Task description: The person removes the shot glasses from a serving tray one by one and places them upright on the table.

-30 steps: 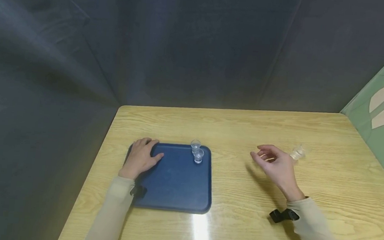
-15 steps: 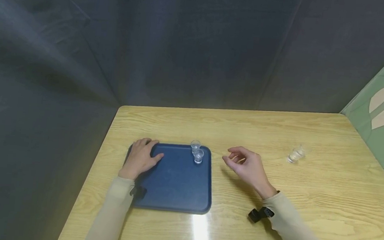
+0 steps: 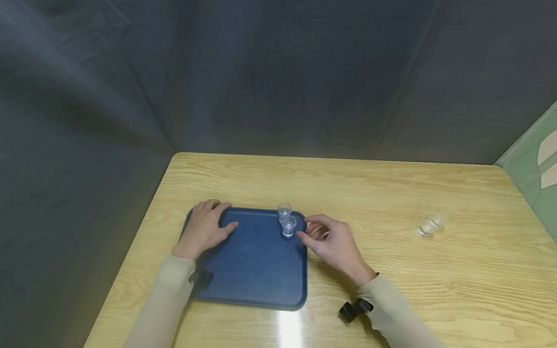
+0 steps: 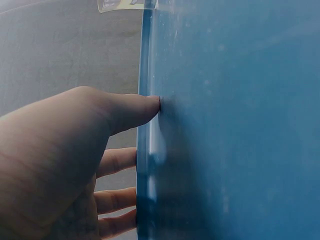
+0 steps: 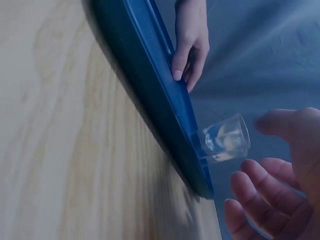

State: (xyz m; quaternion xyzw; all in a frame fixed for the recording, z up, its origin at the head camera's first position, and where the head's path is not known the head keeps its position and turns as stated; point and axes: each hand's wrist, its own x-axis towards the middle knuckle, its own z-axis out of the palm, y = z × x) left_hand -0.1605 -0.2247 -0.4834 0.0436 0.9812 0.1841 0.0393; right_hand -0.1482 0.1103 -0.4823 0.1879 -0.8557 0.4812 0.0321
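Observation:
A blue tray (image 3: 255, 271) lies on the wooden table (image 3: 399, 273). Two small clear glasses stand at its far right corner, one (image 3: 284, 212) behind the other (image 3: 289, 226). My left hand (image 3: 215, 218) rests on the tray's far left corner, thumb (image 4: 130, 107) pressed on the tray floor (image 4: 225, 125) and fingers lying outside the rim. My right hand (image 3: 305, 229) hovers empty just right of the nearer glass (image 5: 225, 137); its fingers (image 5: 270, 195) are loosely curved and do not touch the glass.
A third clear glass (image 3: 430, 225) stands alone on the table far to the right. Dark fabric walls close off the back and left. A green-patterned wall runs along the right edge.
My right hand has travelled left, away from the lone glass on the table, to the glasses at the tray's corner. The left hand and the tray have stayed put.

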